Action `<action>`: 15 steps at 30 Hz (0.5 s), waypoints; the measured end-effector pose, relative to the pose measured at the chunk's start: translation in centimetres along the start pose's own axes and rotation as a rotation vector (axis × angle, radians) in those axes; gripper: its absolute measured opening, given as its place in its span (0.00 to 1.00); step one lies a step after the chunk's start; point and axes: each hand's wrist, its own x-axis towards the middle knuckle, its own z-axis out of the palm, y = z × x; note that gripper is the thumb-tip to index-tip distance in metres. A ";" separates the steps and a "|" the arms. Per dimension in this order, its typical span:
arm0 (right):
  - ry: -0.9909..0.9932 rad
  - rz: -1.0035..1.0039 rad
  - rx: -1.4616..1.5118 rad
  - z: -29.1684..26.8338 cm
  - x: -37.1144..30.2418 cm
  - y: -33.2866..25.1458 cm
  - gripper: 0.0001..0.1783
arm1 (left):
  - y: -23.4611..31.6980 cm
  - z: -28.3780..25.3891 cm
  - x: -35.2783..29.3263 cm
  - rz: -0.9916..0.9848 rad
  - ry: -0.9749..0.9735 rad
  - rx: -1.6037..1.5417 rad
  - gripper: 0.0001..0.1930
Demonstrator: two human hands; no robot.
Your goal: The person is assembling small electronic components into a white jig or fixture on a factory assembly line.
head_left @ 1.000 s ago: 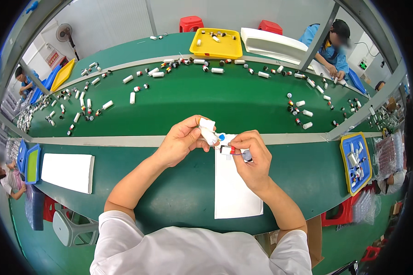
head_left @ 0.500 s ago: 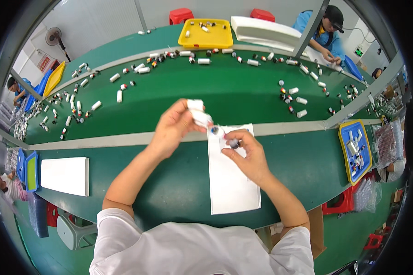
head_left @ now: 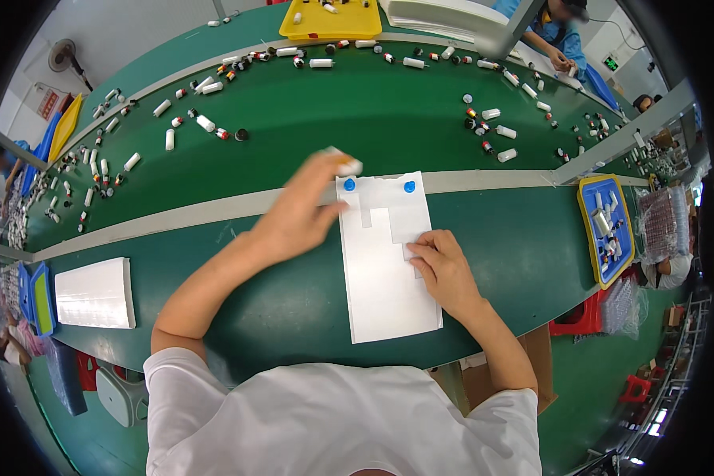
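My left hand (head_left: 297,210), smeared by motion, is raised at the near edge of the green belt (head_left: 357,107). Its fingers close around a small white cylinder (head_left: 347,166), mostly covered by the hand. In front of me lies a white sheet (head_left: 389,293) with grey rectangular patches, and two blue round knobs (head_left: 409,186) sit at its far end. My right hand (head_left: 450,274) rests on the sheet's right side with thumb and fingertips pinched beside a grey patch. Whatever lies between those fingertips is too small to make out.
White cylinders (head_left: 321,63) and dark caps (head_left: 241,135) are scattered on the belt. A yellow tray (head_left: 333,30) stands at the far side, a blue-lined tray (head_left: 603,218) at the right. White board (head_left: 95,293) lies left. A person (head_left: 559,47) works at the far right.
The dark-capped part has left my right hand, which now pinches at the sheet. My left hand has come nearer the sheet's far end. A white cylinder and caps newly lie on the belt's left.
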 end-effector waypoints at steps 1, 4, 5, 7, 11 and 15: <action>-0.022 -0.017 -0.058 -0.1 -0.1 -0.4 0.13 | 0.3 1.3 0.0 -0.070 -0.116 -0.025 0.32; -0.027 -0.047 -0.113 -0.4 0.8 -0.3 0.15 | 1.0 3.7 1.2 -0.122 -0.281 -0.013 0.41; -0.020 -0.047 -0.111 -0.5 1.1 -0.4 0.16 | 0.8 4.5 1.7 -0.126 -0.329 0.014 0.43; 0.021 -0.081 -0.140 -0.4 2.3 0.4 0.15 | -0.7 6.7 2.3 -0.076 -0.306 -0.009 0.48; 0.023 -0.111 -0.135 2.3 5.1 2.6 0.15 | -1.8 8.9 2.4 0.033 -0.222 0.010 0.57; 0.010 -0.153 -0.223 2.9 5.8 2.9 0.14 | -2.6 9.2 1.7 -0.001 -0.189 -0.022 0.48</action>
